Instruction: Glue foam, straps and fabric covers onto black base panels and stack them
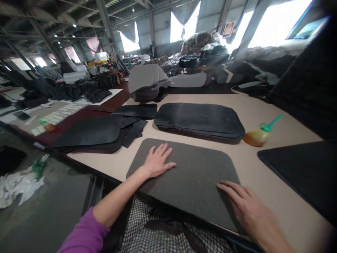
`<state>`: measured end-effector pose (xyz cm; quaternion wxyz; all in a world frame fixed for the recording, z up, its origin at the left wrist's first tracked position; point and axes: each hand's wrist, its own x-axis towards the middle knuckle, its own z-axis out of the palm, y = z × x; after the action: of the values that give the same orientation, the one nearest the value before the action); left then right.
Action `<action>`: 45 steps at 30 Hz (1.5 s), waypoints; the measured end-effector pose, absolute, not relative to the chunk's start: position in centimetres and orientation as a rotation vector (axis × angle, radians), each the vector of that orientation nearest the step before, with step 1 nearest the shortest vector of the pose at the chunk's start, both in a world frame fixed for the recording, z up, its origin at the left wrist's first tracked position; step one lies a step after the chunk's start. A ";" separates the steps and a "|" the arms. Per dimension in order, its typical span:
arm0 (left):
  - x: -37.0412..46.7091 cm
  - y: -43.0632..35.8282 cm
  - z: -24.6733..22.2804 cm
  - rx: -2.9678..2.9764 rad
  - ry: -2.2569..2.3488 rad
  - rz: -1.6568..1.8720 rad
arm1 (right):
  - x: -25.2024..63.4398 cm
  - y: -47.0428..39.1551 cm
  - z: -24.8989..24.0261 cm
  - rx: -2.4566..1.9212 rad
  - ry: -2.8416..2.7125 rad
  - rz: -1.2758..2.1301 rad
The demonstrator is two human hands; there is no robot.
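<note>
A dark grey panel (195, 175) with rounded corners lies flat at the table's front edge, right before me. My left hand (158, 161) rests on its left part, palm down with the fingers spread. Over the panel's right edge lies my right hand (244, 203), its fingers stretched out and their tips touching the top surface. Neither hand grips anything. Just behind the panel sits a stack of black rounded panels (197, 117). To the right of that stack stands a squeeze bottle (259, 135) with amber liquid and a green nozzle.
More black panels (92, 130) and loose black strips (133, 133) lie at the left. A grey stack (147, 79) rises at the back. Another black panel (302, 168) lies on the beige tabletop (276, 109) at right. A second bottle (47, 124) stands far left.
</note>
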<state>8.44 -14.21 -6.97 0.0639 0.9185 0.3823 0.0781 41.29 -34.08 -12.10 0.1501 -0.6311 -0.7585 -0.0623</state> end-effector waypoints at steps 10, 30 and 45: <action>0.6 -16.7 -7.9 2.614 1.854 0.379 | 39.8 -34.5 -11.1 -1.895 -2.096 -0.191; -0.2 -21.4 -9.0 2.883 1.558 0.504 | 37.7 -34.6 -7.5 -1.955 -2.019 -0.044; 6.3 -18.2 -8.5 3.141 0.978 0.133 | 52.3 -29.4 -6.4 -1.954 -0.832 0.126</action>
<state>6.31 -18.20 -8.51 -0.0756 0.9513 0.2963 0.0403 52.32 -29.40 -6.45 0.4856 -0.8030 -0.3417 0.0518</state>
